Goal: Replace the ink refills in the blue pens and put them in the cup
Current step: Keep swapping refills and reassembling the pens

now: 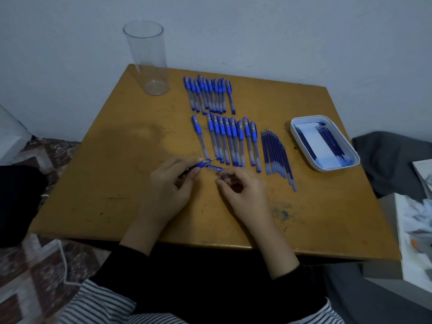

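Left hand [168, 183] fingers clamp the blue plastic pen [198, 165], right hand [245, 191] fingers pinch its clear tube [214, 169]. I fear it slips and rolls away.

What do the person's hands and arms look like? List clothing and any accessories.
The left hand and right hand are bare: no gloves, rings or watch visible. Black long sleeves cover the arms, ending partway along the forearms.
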